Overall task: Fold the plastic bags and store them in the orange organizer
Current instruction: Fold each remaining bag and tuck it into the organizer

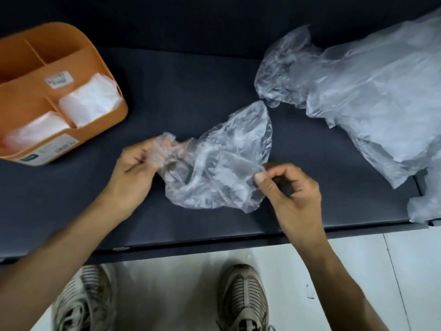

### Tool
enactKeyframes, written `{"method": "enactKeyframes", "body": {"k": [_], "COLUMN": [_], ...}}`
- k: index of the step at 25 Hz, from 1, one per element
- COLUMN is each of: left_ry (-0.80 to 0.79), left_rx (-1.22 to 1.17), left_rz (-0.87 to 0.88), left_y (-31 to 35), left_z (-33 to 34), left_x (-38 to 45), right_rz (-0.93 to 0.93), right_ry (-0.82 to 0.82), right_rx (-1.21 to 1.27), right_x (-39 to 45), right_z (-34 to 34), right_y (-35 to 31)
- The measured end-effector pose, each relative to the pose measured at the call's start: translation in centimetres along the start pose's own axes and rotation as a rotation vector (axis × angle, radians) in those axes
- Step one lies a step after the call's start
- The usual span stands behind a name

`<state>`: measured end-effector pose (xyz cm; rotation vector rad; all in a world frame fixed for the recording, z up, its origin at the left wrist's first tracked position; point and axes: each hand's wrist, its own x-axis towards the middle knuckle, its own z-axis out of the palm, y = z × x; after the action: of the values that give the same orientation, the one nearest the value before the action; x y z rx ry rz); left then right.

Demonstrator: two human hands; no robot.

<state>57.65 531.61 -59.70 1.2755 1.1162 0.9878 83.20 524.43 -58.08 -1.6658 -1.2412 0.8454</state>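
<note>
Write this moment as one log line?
left hand: grips crumpled bag | right hand: pinches its edge | bag: unfolded | orange organizer: holds folded bags

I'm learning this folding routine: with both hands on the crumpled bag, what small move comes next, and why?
Probably pull the hands apart to spread it flat: the left hand and right hand pinch opposite edges of the clear bag, which is too crumpled to fold.

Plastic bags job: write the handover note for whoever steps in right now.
Left hand grips one end of a crumpled clear bag; right hand pinches its opposite edge.
The bag is unfolded, over the dark surface.
Done: folded bags fill two front compartments of the orange organizer, far left.
Left: fold and store this bag, then the loose pile at right.
</note>
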Motion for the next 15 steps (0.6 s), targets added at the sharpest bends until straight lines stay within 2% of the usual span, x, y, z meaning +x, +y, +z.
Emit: {"method": "enactKeyframes", "body": {"k": [3, 5, 6, 7, 10, 11, 14, 15], "left_ry": [0.106, 0.104, 0.06, -0.051, -0.558, -0.631, -0.448, -0.451], "left_rx": [-0.112, -0.123, -0.091, -0.056, 0.131, 0.133, 0.013, 0.001], "left_rz": [-0.122, -0.17, -0.14, -0.113, -0.089, -0.094, -0.049, -0.001], "left_y": [0.3, 0.7, 0.8, 0.9, 2.4, 3.1, 4.5, 5.3], "left_z": [-0.6, -0.7, -1.1, -1.7, -4.4, -5.0, -5.3, -4.7], "left_x": [0.0, -0.4, -0.8, -1.2, -0.7, -0.1, 1.5, 1.3], "right_rz": [0.072, 0.116, 0.126, 0.119, 0.08, 0.089, 0.151, 0.171], "right_ry": [0.071, 0.126, 0.141, 0.144, 0.113, 0.098, 0.069, 0.056], "right_rx": [0.175, 0.268, 0.305, 0.327, 0.362, 0.376, 0.311, 0.255], "right_x": [0.4, 0.7, 0.9, 1.1, 1.5, 1.7, 2.2, 2.4], "right_z": [-0.4, -0.4, -0.4, -0.4, -0.6, -0.6, -0.1, 0.2], "right_y": [-1.0, -1.9, -2.4, -2.9, -4.3, -4.8, -6.0, -6.3]}}
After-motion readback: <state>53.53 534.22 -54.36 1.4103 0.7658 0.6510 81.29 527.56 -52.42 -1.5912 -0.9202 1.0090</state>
